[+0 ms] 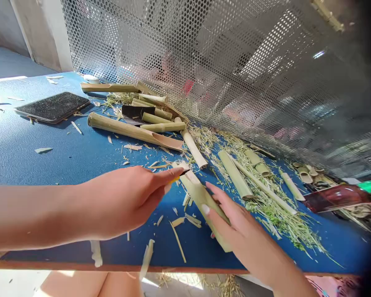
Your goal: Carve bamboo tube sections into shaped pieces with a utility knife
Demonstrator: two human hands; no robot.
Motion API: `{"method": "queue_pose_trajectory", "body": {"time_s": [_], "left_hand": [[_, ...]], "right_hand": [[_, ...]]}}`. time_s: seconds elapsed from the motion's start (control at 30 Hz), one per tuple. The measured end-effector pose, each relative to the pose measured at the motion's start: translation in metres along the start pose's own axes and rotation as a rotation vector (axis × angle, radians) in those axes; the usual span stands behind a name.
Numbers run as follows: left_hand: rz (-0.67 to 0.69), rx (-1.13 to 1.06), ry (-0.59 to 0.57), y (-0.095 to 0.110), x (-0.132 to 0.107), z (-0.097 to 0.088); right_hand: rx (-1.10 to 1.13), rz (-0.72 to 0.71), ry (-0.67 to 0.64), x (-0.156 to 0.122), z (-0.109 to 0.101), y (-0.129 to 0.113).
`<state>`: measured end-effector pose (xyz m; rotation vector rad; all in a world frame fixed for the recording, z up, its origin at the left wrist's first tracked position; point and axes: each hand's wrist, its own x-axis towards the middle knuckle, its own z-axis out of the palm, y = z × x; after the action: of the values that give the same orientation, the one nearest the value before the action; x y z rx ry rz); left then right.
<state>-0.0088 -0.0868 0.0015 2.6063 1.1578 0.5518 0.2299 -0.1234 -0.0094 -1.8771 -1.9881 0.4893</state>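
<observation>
My left hand (142, 194) reaches in from the left, closed round a yellow-handled knife (174, 180). Most of its handle is hidden in my fingers. The dark blade rests on the far end of a pale green bamboo piece (198, 192), where the surface looks pared and whitish. My right hand (231, 222) grips the bamboo's near part, thumb on top and fingers along the far side. The piece slants over the blue table (117, 165). Thin shavings (193, 220) lie around and below it.
Behind my hands are a split bamboo tube (123, 130) and more bamboo pieces (236, 175) among green shavings (284, 218). A dusty phone (54, 107) lies at left, a green-capped bottle (334, 198) at right. A perforated metal screen (185, 53) borders the table's back.
</observation>
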Motion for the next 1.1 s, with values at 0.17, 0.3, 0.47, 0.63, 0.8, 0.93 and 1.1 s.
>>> {"method": "queue_pose_trajectory", "body": {"time_s": [0.17,0.3,0.47,0.63,0.8,0.93,1.1], "left_hand": [[0.009,-0.037,0.104,-0.012,0.005,-0.015],[0.136,0.199,0.242,-0.027,0.005,-0.027],[0.044,0.462,0.19,-0.038,-0.003,-0.035],[-0.014,0.491,0.15,-0.043,-0.007,-0.033],[-0.057,0.5,0.108,-0.05,-0.007,-0.021],[-0.073,0.477,0.085,-0.052,-0.006,-0.013],[-0.089,0.441,0.077,-0.051,0.0,-0.005]], "right_hand": [[0.443,0.18,-0.365,0.038,-0.013,-0.011],[0.871,-0.035,-0.149,0.06,-0.01,-0.033],[1.226,-0.269,-0.172,0.075,0.019,-0.059],[1.157,-0.286,-0.186,0.083,0.038,-0.071],[0.946,-0.232,-0.032,0.091,0.053,-0.075],[0.912,-0.239,0.048,0.088,0.059,-0.074],[0.887,-0.248,0.108,0.083,0.057,-0.073]]}}
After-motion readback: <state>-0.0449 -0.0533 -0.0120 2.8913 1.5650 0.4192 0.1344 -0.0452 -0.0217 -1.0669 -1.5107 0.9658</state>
